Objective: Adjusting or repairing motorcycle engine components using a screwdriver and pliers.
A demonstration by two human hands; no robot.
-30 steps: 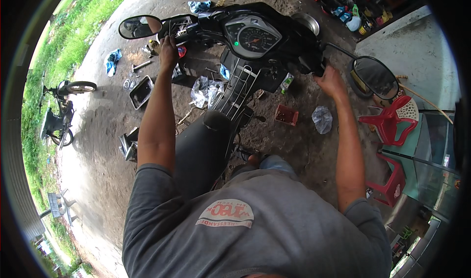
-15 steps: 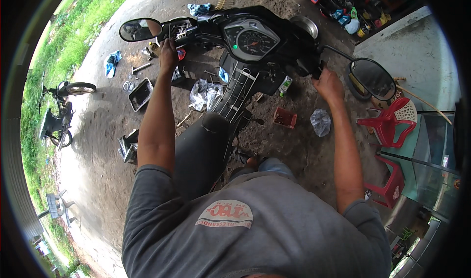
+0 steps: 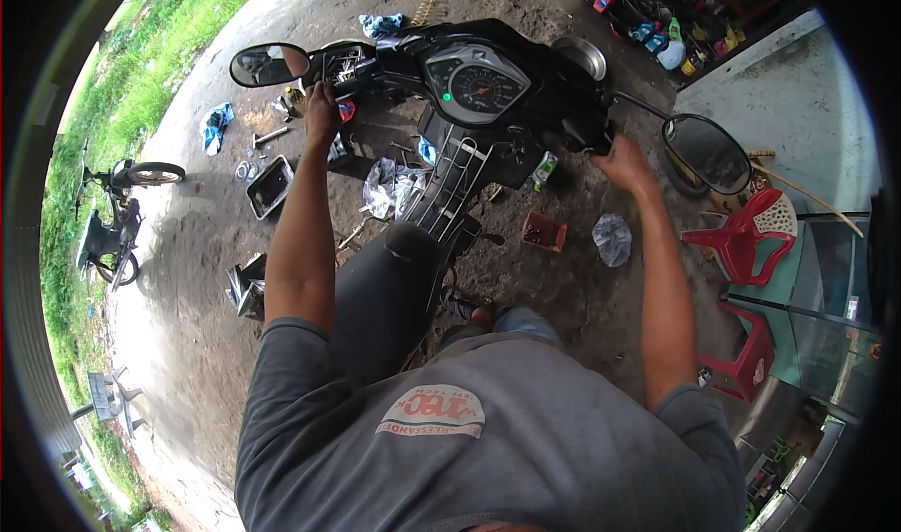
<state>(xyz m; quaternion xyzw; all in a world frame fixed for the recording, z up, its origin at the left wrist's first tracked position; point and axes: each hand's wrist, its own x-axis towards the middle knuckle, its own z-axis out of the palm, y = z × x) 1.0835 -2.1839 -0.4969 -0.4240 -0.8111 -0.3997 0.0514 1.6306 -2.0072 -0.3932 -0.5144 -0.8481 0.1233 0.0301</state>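
Observation:
A black motorcycle stands in front of me, with its handlebar and round speedometer (image 3: pixel 483 92) at the far middle. My left hand (image 3: pixel 322 112) is closed around the left handlebar grip, just below the left mirror (image 3: pixel 270 65). On the other side, my right hand (image 3: pixel 623 164) wraps the right handlebar grip, whose end is mostly hidden by the fingers. The right mirror (image 3: pixel 707 153) juts out beyond that hand. Between my arms runs the dark seat (image 3: pixel 387 283), with a metal rack (image 3: pixel 457 183) ahead of it.
A hammer (image 3: pixel 270 137), a black tray (image 3: pixel 270 187) and clear plastic bags (image 3: pixel 387 187) lie on the floor at left. Right of the motorcycle are a red bin (image 3: pixel 544 231), a plastic bag (image 3: pixel 612 240) and a red chair (image 3: pixel 746 236). Another motorcycle (image 3: pixel 113 218) stands far left.
The handlebar and dashboard have shifted slightly nearer to me. Both mirrors have moved a little with them, and my hands have stayed on the grips.

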